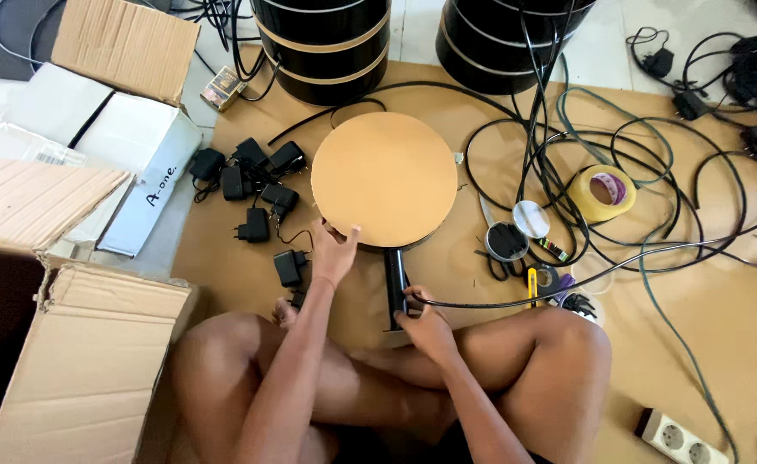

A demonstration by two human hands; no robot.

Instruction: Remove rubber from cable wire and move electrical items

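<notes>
Head view: person sits cross-legged on floor.
Left hand (334, 252): fingers spread flat on round cardboard disc (384, 178), at its near edge.
Right hand (424, 324): apparently closed around black tube (395, 283), just below the disc.
Cable (567, 283): passes over that hand's fingers.

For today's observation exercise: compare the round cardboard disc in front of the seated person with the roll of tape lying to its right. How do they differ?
The cardboard disc is far wider than the tape roll. The disc is a solid, plain brown face, while the tape roll is a yellowish ring with an open core. The left hand rests on the disc's edge; no hand touches the tape roll, which lies among black cables. Both are round and lie flat on the brown floor sheet.
</notes>
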